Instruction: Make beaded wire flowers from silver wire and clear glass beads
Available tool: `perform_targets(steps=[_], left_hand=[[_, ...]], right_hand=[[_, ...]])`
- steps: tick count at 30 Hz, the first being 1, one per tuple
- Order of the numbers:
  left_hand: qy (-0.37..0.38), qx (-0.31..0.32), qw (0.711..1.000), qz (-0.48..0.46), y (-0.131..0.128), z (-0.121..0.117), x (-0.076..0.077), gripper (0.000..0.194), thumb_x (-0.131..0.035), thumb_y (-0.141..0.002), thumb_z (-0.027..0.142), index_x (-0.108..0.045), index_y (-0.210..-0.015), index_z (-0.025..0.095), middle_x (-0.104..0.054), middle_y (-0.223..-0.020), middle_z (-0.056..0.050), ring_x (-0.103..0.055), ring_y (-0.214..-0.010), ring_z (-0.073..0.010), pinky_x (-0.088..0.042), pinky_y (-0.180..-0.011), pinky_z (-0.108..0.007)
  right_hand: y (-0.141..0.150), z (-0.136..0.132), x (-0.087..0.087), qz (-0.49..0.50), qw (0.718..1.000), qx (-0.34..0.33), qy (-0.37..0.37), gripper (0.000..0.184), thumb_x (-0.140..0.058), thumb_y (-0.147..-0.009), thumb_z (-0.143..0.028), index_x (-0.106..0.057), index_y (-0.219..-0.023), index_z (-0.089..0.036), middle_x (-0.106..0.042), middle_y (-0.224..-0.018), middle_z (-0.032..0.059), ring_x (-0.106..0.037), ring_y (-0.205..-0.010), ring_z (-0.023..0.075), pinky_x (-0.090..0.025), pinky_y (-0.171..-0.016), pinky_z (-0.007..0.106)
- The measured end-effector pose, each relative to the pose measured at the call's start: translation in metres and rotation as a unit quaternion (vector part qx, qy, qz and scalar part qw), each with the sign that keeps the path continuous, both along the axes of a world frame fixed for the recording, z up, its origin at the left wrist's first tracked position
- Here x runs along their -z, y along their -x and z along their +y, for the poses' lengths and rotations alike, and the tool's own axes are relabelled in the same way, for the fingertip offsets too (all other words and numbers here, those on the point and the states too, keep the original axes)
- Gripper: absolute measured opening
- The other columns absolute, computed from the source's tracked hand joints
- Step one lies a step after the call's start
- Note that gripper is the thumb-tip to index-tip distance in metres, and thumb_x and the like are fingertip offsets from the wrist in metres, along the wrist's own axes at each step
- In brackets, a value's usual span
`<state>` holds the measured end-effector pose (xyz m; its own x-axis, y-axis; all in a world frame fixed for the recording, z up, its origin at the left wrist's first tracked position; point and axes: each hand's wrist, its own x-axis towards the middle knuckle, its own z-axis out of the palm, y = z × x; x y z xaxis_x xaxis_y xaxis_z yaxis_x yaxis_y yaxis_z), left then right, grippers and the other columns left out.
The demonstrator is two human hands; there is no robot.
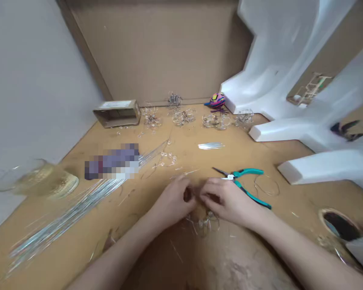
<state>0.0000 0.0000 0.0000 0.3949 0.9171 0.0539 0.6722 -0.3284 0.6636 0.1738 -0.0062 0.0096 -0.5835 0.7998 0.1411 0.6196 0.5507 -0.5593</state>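
Handy setup here, so let's go off the teal-handled pliers (245, 187) as the reference point. Just left of them, the left hand (172, 199) and right hand (226, 197) are together, fingers curled in and almost meeting. Whatever they're pinching is hidden, so I can't tell if they're clamped on a wire. Just below the hands and left of the pliers sits a small clear wire cluster (203, 223), right where both hands can work on it.

The pliers lie open-jawed beside the right hand, probably so they're a quick grab. Just right of them is a loose wire loop (266, 185). Well left of the pliers, a long bundle of straight silver wires (69, 209) fans across the counter (260, 161), partly under a pixelated blur (111, 161), with a glass dish (36, 179) past it.

Beyond the pliers, finished-looking wire clusters (183, 117) sit in a loose row, likely kept back out of the way, near a cardboard box (116, 113) and a bright striped ball (217, 100). Chunky white shapes (293, 137) jut in on the far right, cutting into the counter space.
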Motion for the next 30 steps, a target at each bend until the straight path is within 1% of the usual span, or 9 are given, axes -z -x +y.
perform_targets(steps=[4, 7, 10, 14, 20, 22, 25, 27, 30], left_hand=[[0.009, 0.008, 1.0, -0.004, 0.001, -0.001, -0.001, 0.004, -0.049, -0.065, 0.014, -0.048, -0.065, 0.018, -0.048, -0.071, 0.001, -0.046, -0.066, -0.0133, -0.036, -0.057, -0.025], [0.015, 0.013, 1.0, -0.007, 0.002, -0.002, -0.001, 0.005, -0.049, -0.065, 0.014, -0.049, -0.068, 0.018, -0.047, -0.072, 0.001, -0.046, -0.065, -0.0129, -0.036, -0.057, -0.025], [0.012, 0.018, 1.0, -0.012, 0.003, -0.002, -0.001, 0.005, -0.049, -0.067, 0.015, -0.05, -0.07, 0.018, -0.047, -0.073, 0.001, -0.046, -0.065, -0.0126, -0.036, -0.057, -0.024], [0.021, 0.026, 0.999, -0.029, 0.005, -0.002, -0.001, 0.005, -0.049, -0.069, 0.015, -0.051, -0.072, 0.018, -0.049, -0.073, 0.002, -0.047, -0.065, -0.0123, -0.036, -0.057, -0.024], [0.014, 0.028, 0.999, -0.026, 0.007, -0.005, -0.007, 0.006, -0.053, -0.071, 0.02, -0.054, -0.076, 0.019, -0.052, -0.075, 0.001, -0.049, -0.068, -0.014, -0.038, -0.059, -0.025], [0.013, 0.021, 0.999, -0.048, 0.007, -0.008, -0.01, 0.011, -0.054, -0.072, 0.021, -0.056, -0.083, 0.02, -0.055, -0.08, 0.0, -0.051, -0.073, -0.0151, -0.04, -0.064, -0.027], [0.007, 0.02, 0.993, -0.115, 0.005, -0.01, -0.016, 0.017, -0.054, -0.075, 0.024, -0.057, -0.092, 0.021, -0.058, -0.09, -0.002, -0.053, -0.083, -0.0159, -0.042, -0.074, -0.029], [0.016, 0.029, 0.989, -0.146, 0.004, -0.011, -0.019, 0.016, -0.052, -0.078, 0.026, -0.058, -0.092, 0.021, -0.06, -0.087, -0.001, -0.053, -0.081, -0.0152, -0.042, -0.074, -0.028], [0.047, 0.027, 0.985, -0.164, 0.003, -0.012, -0.019, 0.016, -0.049, -0.081, 0.03, -0.06, -0.088, 0.021, -0.06, -0.077, -0.001, -0.054, -0.071, -0.0141, -0.043, -0.066, -0.027]], right_hand=[[-0.005, 0.003, -0.003, 0.069, 0.991, -0.006, 0.114, 0.015, -0.046, -0.081, -0.02, -0.058, -0.073, -0.018, -0.053, -0.067, -0.0001, -0.045, -0.061, 0.0108, -0.034, -0.057, 0.023], [-0.007, 0.007, -0.001, 0.142, 0.964, 0.035, 0.224, 0.019, -0.047, -0.082, -0.03, -0.056, -0.072, -0.017, -0.046, -0.058, -0.003, -0.038, -0.052, 0.0089, -0.029, -0.049, 0.022], [-0.008, 0.01, 0.001, 0.18, 0.945, 0.068, 0.266, 0.02, -0.05, -0.08, -0.033, -0.056, -0.071, -0.016, -0.043, -0.056, -0.004, -0.034, -0.051, 0.0082, -0.027, -0.047, 0.022], [-0.007, 0.011, 0.0, 0.198, 0.938, 0.092, 0.271, 0.02, -0.053, -0.078, -0.034, -0.058, -0.071, -0.016, -0.046, -0.056, -0.0036, -0.036, -0.051, 0.0079, -0.028, -0.048, 0.022], [-0.006, 0.008, -0.005, 0.203, 0.943, 0.105, 0.242, 0.021, -0.054, -0.076, -0.036, -0.061, -0.072, -0.017, -0.052, -0.059, -0.0019, -0.041, -0.052, 0.0092, -0.032, -0.049, 0.022], [-0.006, 0.006, -0.007, 0.204, 0.947, 0.107, 0.226, 0.021, -0.055, -0.076, -0.037, -0.062, -0.073, -0.017, -0.055, -0.061, -0.0011, -0.044, -0.053, 0.0097, -0.034, -0.05, 0.023], [-0.006, 0.004, -0.01, 0.203, 0.951, 0.098, 0.211, 0.021, -0.055, -0.077, -0.036, -0.064, -0.074, -0.018, -0.058, -0.064, -0.0003, -0.047, -0.055, 0.0103, -0.035, -0.051, 0.023], [-0.005, 0.004, -0.01, 0.204, 0.953, 0.091, 0.205, 0.021, -0.055, -0.077, -0.036, -0.064, -0.074, -0.017, -0.06, -0.066, 0.0005, -0.049, -0.058, 0.011, -0.036, -0.052, 0.023], [-0.003, 0.003, -0.009, 0.209, 0.953, 0.091, 0.201, 0.022, -0.055, -0.077, -0.036, -0.064, -0.073, -0.017, -0.061, -0.069, 0.0014, -0.051, -0.06, 0.0116, -0.038, -0.054, 0.023]])
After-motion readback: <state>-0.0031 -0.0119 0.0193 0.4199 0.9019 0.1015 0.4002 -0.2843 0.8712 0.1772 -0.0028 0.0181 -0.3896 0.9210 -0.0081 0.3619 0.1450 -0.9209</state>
